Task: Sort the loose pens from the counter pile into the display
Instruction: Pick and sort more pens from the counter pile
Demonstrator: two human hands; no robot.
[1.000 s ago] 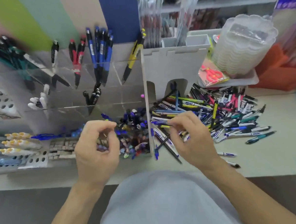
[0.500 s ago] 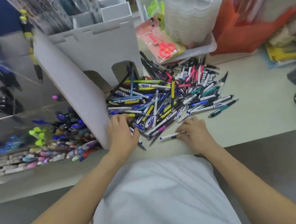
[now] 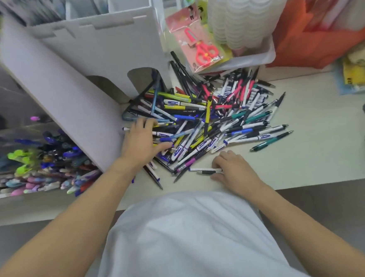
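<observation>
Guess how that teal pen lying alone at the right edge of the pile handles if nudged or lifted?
The teal pen lies flat on the bare counter, apart from the pile, so a sideways nudge would probably roll it freely. It looks slim and rigid, likely light and stiff. Its dark grip section probably gives a less slippery pinch than the smooth barrel.

A pale table (image 3: 308, 162) is carrying a sprawling pile of loose pens (image 3: 208, 121) at its middle. A teal pen (image 3: 271, 141) is lying apart at the pile's right edge. A white cardboard display (image 3: 76, 91) is standing at the pile's left, touching it. Behind the pile a clear plastic tray (image 3: 258, 56) is sitting, with an orange bag (image 3: 300, 43) just beside it.
</observation>
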